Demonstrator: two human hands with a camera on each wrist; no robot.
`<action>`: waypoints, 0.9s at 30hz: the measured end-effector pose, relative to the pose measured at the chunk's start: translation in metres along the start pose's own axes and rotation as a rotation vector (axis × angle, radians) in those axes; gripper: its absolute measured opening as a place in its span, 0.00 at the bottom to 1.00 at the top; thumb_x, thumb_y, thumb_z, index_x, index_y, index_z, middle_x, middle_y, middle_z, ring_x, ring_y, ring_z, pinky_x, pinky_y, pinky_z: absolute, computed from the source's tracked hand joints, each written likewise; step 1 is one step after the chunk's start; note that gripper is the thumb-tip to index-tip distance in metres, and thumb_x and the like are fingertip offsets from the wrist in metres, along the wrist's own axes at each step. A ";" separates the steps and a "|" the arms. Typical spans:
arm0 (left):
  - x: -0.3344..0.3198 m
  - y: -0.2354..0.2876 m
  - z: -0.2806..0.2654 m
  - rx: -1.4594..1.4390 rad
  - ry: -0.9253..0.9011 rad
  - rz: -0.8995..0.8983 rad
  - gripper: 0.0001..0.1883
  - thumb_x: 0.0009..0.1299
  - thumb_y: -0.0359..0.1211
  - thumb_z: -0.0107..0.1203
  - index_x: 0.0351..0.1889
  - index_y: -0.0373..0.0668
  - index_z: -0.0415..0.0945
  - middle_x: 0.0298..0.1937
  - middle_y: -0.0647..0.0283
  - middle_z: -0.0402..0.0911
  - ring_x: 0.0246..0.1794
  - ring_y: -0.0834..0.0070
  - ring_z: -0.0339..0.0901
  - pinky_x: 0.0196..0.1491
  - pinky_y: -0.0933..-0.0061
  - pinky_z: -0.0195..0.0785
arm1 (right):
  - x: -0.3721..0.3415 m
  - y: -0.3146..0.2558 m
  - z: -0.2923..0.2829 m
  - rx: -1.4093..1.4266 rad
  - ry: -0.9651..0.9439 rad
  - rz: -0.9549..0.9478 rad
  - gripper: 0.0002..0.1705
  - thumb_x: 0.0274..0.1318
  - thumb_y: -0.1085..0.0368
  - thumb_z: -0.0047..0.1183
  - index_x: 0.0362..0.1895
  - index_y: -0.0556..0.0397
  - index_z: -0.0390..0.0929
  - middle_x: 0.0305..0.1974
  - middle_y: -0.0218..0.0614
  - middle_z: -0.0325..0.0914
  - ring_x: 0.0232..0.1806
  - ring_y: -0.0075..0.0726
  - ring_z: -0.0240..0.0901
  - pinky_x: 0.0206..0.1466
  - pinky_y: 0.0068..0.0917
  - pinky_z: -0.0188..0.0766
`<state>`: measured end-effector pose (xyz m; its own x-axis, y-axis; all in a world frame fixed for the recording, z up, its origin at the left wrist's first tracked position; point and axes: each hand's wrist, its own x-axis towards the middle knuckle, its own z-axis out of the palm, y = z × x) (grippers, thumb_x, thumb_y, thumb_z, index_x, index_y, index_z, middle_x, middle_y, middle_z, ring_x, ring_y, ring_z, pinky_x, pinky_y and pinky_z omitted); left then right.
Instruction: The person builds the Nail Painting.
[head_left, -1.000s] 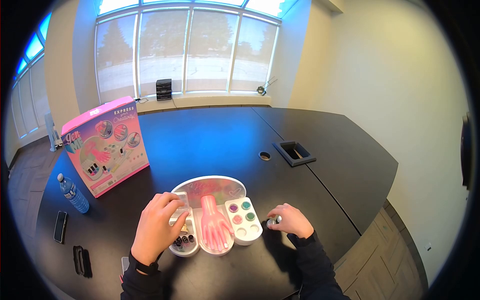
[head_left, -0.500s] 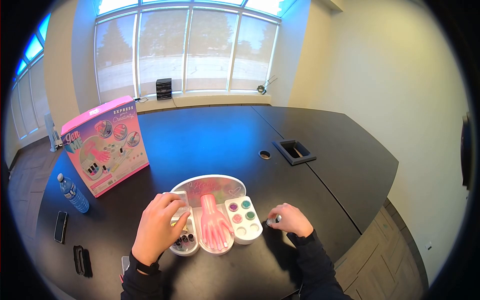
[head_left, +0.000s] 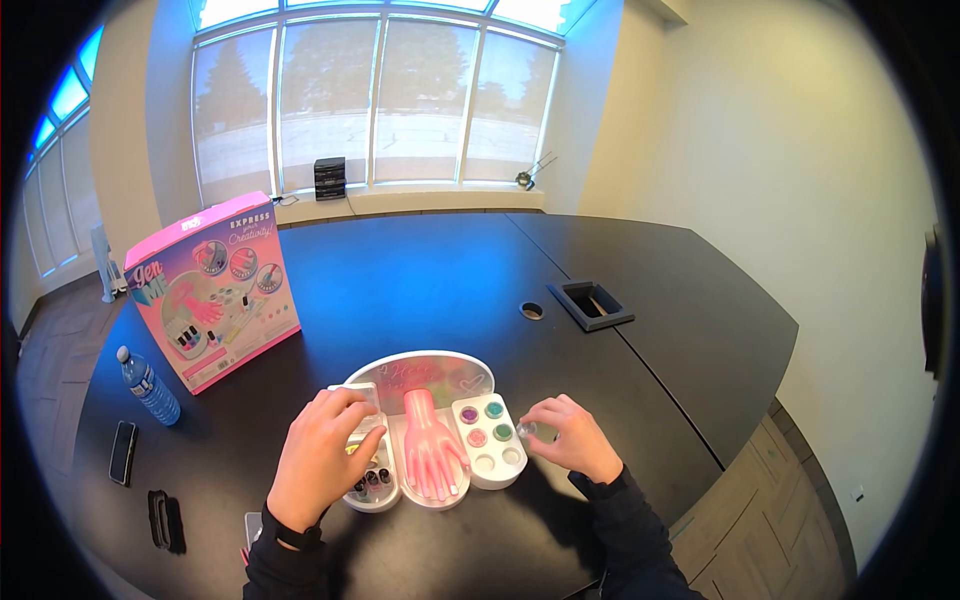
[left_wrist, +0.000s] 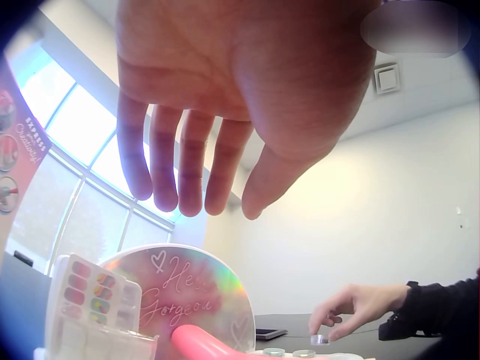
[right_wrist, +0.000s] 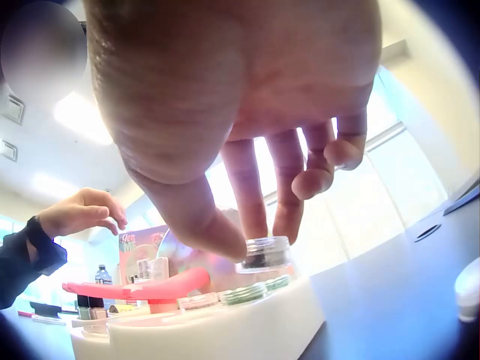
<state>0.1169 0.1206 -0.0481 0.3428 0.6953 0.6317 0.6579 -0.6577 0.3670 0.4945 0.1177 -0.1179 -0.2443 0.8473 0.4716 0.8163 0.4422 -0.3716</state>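
Note:
My right hand point(head_left: 575, 440) pinches a small clear jar point(right_wrist: 264, 255) with dark contents between thumb and fingertips. It holds the jar above the right edge of a white tray point(head_left: 514, 472), which carries purple, teal, pink and green glitter pots point(head_left: 503, 432) and two bare round wells in front. Over the left compartment hovers my left hand point(head_left: 325, 455), fingers relaxed and holding nothing. Beneath it are dark-capped nail polish bottles point(head_left: 373, 478), partly hidden, and a raised clear lid with nail stickers point(left_wrist: 101, 294). A pink model hand point(head_left: 432, 450) lies between the trays.
Behind the model hand stands a rounded shiny backboard point(left_wrist: 187, 289). To the left are a pink product box point(head_left: 215, 290), a water bottle point(head_left: 150, 388), a phone point(head_left: 122, 452) and a black strap-like item point(head_left: 163, 520). A square table port point(head_left: 590, 305) lies at the back right.
My right hand has lifted the small jar off the table and brought it left to the right tray's edge. The left hand stays almost in place over the left compartment.

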 end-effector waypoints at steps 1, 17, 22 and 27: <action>0.000 0.000 0.000 0.000 0.000 0.000 0.11 0.69 0.30 0.72 0.45 0.37 0.86 0.49 0.58 0.87 0.51 0.54 0.84 0.54 0.56 0.79 | 0.001 -0.005 -0.001 0.029 -0.007 -0.022 0.13 0.55 0.66 0.71 0.47 0.48 0.93 0.46 0.32 0.89 0.49 0.43 0.82 0.55 0.39 0.82; 0.001 0.001 -0.002 -0.004 -0.009 -0.001 0.12 0.69 0.32 0.73 0.46 0.37 0.87 0.49 0.57 0.87 0.52 0.53 0.84 0.55 0.56 0.79 | 0.000 -0.028 0.022 0.178 -0.156 -0.252 0.09 0.59 0.68 0.73 0.45 0.46 0.94 0.48 0.26 0.90 0.49 0.39 0.82 0.56 0.37 0.82; 0.001 0.002 -0.001 -0.006 -0.011 -0.006 0.11 0.69 0.31 0.73 0.46 0.37 0.86 0.49 0.57 0.87 0.52 0.53 0.84 0.55 0.56 0.78 | -0.001 -0.029 0.028 0.179 -0.155 -0.271 0.08 0.60 0.68 0.73 0.43 0.46 0.94 0.47 0.25 0.90 0.49 0.39 0.82 0.55 0.37 0.82; 0.000 0.002 -0.001 -0.009 -0.006 -0.004 0.11 0.69 0.31 0.73 0.46 0.37 0.86 0.49 0.58 0.87 0.52 0.54 0.84 0.55 0.56 0.78 | -0.002 -0.027 0.030 0.163 -0.157 -0.274 0.07 0.60 0.67 0.73 0.43 0.46 0.94 0.47 0.25 0.90 0.48 0.39 0.82 0.55 0.37 0.82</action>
<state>0.1174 0.1195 -0.0467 0.3443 0.6998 0.6259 0.6532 -0.6574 0.3757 0.4566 0.1128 -0.1329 -0.5307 0.7201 0.4471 0.6180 0.6897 -0.3773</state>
